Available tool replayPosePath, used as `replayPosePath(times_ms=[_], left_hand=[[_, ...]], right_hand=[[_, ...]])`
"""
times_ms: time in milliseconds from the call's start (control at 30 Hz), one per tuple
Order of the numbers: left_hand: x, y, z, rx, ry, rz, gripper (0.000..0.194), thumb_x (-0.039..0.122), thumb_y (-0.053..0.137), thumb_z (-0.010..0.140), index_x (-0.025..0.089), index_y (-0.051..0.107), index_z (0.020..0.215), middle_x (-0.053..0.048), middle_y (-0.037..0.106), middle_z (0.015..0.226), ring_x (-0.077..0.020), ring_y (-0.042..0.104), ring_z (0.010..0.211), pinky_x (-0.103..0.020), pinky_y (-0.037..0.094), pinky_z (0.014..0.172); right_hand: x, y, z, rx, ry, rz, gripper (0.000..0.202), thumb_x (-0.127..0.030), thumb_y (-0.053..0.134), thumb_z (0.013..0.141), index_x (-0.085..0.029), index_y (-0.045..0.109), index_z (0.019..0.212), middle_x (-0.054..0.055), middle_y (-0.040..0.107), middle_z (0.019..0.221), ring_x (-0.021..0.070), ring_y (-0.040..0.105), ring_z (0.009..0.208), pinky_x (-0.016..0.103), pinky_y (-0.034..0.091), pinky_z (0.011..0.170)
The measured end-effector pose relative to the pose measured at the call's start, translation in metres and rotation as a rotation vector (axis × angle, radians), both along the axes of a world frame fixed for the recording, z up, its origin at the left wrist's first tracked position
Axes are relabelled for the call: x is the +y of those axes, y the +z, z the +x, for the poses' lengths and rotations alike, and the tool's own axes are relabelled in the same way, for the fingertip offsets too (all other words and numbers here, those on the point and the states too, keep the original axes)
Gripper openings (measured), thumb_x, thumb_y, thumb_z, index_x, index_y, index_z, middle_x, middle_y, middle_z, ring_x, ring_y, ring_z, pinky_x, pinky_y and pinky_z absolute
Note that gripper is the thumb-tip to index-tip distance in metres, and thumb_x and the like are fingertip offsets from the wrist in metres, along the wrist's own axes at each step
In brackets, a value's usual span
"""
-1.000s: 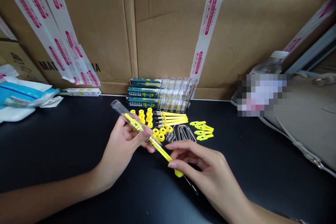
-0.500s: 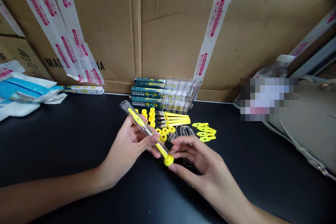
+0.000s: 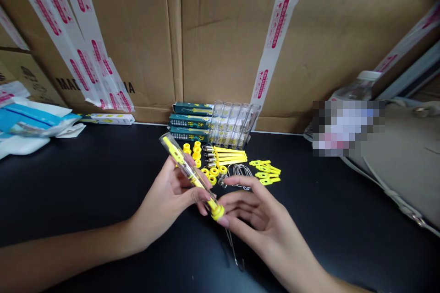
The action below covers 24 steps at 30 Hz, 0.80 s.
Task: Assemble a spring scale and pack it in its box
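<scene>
A clear tube with yellow and metal parts inside is held at a slant in my left hand, fingers wrapped round its middle. At its lower end, my right hand pinches the yellow cap, which sits against the tube's mouth. A thin metal hook hangs below the cap. Behind the hands lie yellow rings, yellow rods with metal springs, small flat yellow pieces and bent metal wires.
Dark boxes lie stacked at the back, with clear tubes beside them. A large cardboard box stands behind. Blue-and-white packaging lies left; a bottle and a grey bag are at right.
The yellow cap has come up against the tube's lower end, with my right fingers closer round it. The metal hook now shows hanging below.
</scene>
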<state>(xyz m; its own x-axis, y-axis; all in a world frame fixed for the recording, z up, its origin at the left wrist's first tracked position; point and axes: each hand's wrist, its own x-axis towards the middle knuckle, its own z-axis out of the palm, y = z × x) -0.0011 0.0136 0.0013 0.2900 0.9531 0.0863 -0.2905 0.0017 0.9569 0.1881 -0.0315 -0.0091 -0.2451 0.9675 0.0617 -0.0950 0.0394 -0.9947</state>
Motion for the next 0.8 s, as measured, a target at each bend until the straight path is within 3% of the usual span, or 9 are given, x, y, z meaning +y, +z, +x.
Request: replayPosePath(times_ms=[267,533,800], left_hand=[[-0.0023,0.0040,0.0001,0.003,0.057,0.035,0.051,0.021,0.090,0.070,0.020,0.046,0.096,0.003,0.073,0.074,-0.0128,0.072,0.062,-0.020,0.062,0.055],[-0.0065,0.0032,0.0013,0.007,0.004,0.019,0.048,0.009,0.082,0.072,0.021,0.044,0.099,0.003,0.074,0.076,-0.0132,0.072,0.059,-0.020,0.063,0.051],[-0.0098,0.0051,0.0008,0.044,0.013,0.022,0.049,0.007,0.082,0.071,0.022,0.044,0.098,0.004,0.074,0.075,-0.0126,0.072,0.058,-0.020,0.063,0.051]], right_hand=[[0.0009,-0.0046,-0.0058,0.138,0.086,-0.092,0.056,-0.021,0.087,0.070,-0.027,0.054,0.115,-0.002,0.068,0.097,0.0137,0.069,0.085,0.030,0.058,0.084],[0.0046,-0.0007,-0.0068,0.044,-0.021,-0.218,0.058,-0.031,0.093,0.062,-0.023,0.059,0.108,-0.002,0.072,0.079,0.0162,0.072,0.077,0.027,0.059,0.076],[-0.0036,-0.0045,-0.0019,-0.222,-0.001,-0.009,0.030,-0.026,0.075,0.083,-0.028,0.061,0.110,-0.004,0.075,0.077,0.0164,0.072,0.073,0.029,0.056,0.075]])
